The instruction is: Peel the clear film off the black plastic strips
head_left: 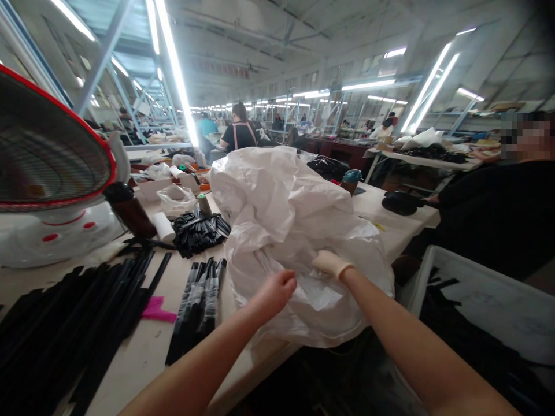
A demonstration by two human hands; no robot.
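Note:
A large white plastic sack (269, 196) lies crumpled over the table (147, 341), its near edge hanging past the table's front. My left hand (281, 287) is bare and closed on the sack's near part, fingers curled in. To its right, my right hand (332, 264) wears a pale glove and is closed on the sack too, its fingertips partly lost in the folds. What the sack contains, if anything, is hidden.
Black strips (65, 323) and wrapped black bundles (197, 300) lie left of the sack, near a brown bottle (132, 211) and a red-rimmed fan (56, 150). At right stands a white bin (489, 306) with black pieces. A person in black (489, 214) is beyond it.

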